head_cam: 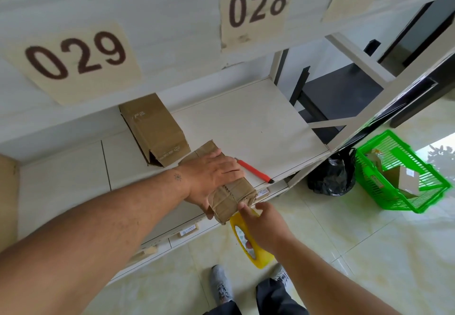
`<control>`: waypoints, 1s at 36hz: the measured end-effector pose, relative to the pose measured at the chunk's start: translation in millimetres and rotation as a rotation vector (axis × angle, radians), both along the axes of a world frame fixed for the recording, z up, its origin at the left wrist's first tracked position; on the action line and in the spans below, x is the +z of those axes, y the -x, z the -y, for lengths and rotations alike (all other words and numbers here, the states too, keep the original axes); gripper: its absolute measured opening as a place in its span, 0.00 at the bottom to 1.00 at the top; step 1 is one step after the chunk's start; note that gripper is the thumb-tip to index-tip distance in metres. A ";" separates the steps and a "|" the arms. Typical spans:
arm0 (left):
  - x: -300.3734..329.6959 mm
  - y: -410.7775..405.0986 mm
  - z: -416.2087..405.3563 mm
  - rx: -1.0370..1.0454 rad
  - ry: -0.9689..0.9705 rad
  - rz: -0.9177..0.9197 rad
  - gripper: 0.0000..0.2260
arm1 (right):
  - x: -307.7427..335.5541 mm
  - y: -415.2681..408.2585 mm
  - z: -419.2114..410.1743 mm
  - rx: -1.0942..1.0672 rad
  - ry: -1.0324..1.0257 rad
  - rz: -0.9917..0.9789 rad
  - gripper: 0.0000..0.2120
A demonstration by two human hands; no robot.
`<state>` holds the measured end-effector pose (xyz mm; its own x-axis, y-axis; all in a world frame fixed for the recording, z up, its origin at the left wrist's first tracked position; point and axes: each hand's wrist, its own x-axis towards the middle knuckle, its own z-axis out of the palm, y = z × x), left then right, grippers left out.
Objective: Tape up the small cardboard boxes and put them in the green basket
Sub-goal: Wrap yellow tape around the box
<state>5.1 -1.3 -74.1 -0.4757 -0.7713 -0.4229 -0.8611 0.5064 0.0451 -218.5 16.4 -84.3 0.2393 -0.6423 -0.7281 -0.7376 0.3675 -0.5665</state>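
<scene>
Small box [231, 195]: brown cardboard, creased, taped seams, lying at shelf front edge, near end overhanging. Left hand [211, 179] flat on top, thumb under near side.

Second box [154, 130]: larger brown cardboard, untaped end flap open, lying on shelf behind first, just beside it.

Tape dispenser [253, 243]: yellow, below shelf edge, gripped in right hand [267, 226].

Green basket [403, 174]: plastic lattice, on floor at right, tilted, boxes [403, 179] inside.
</scene>
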 end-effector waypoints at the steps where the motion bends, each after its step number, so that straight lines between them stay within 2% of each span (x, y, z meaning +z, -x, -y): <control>1: -0.3 -0.3 0.1 0.001 -0.005 -0.004 0.56 | 0.2 2.2 2.0 -0.012 -0.009 -0.030 0.31; 4: -2.9 -2.0 0.5 -0.001 -0.001 -0.015 0.57 | 2.4 6.5 8.9 0.071 0.051 -0.107 0.35; 7: -3.3 -2.9 1.2 -0.007 0.001 -0.034 0.57 | 3.5 7.6 12.6 0.134 0.090 -0.136 0.31; 14: -2.0 -2.8 1.4 -0.016 0.017 -0.054 0.56 | -19.8 18.1 6.4 0.153 0.081 -0.067 0.24; 18: -3.8 -3.9 2.2 -0.030 0.028 -0.062 0.56 | -21.8 14.0 7.8 0.224 0.130 -0.132 0.30; 21: -4.3 -5.4 3.0 -0.026 0.019 -0.072 0.56 | -18.5 11.6 6.6 0.292 0.230 -0.204 0.31; 24: -3.8 -6.5 3.6 -0.020 0.012 -0.084 0.56 | -18.5 13.4 5.9 0.275 0.222 -0.176 0.30; 29: -4.0 -10.6 7.4 -0.018 0.006 -0.093 0.55 | -29.2 24.4 0.9 0.158 0.113 -0.037 0.16; 36: -0.6 -11.9 16.4 -0.002 0.007 -0.057 0.55 | -28.6 9.5 14.7 0.248 0.185 -0.138 0.22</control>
<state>17.1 -17.7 -74.7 -0.5001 -0.7731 -0.3901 -0.8564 0.5083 0.0905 -228.1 1.7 -112.9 0.3116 -0.7010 -0.6415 -0.8662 0.0681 -0.4951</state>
